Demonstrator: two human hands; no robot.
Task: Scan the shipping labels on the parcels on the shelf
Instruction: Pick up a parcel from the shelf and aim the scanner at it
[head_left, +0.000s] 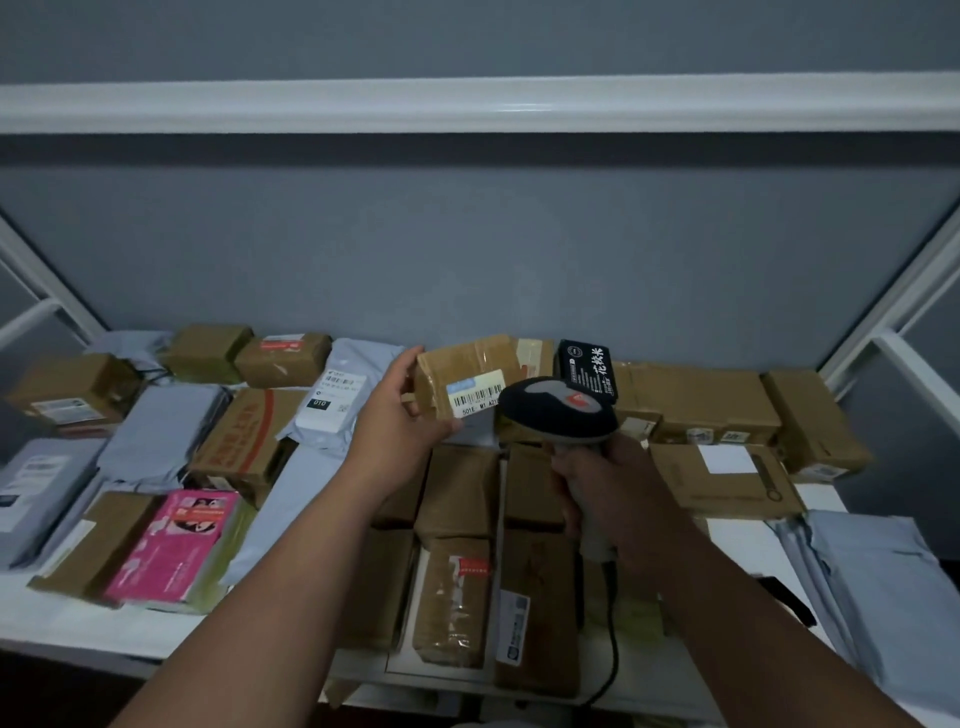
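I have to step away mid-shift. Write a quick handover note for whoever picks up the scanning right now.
Left hand holds a brown parcel lifted, its barcode label facing you. Right hand grips the handheld scanner, its head right beside that label. Whether this label has registered cannot be told. The remaining parcels lie on the white shelf: cartons, grey mailers, a pink box. Nothing shows which are scanned already, so check before continuing.

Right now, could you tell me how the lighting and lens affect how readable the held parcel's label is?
Head view: dim, bluish light; the barcode label on the brown parcel in the left hand stays legible, its small print soft. Head view: wide-angle bending curves the shelf rail. The scanner in the right hand overlaps the label's right edge.
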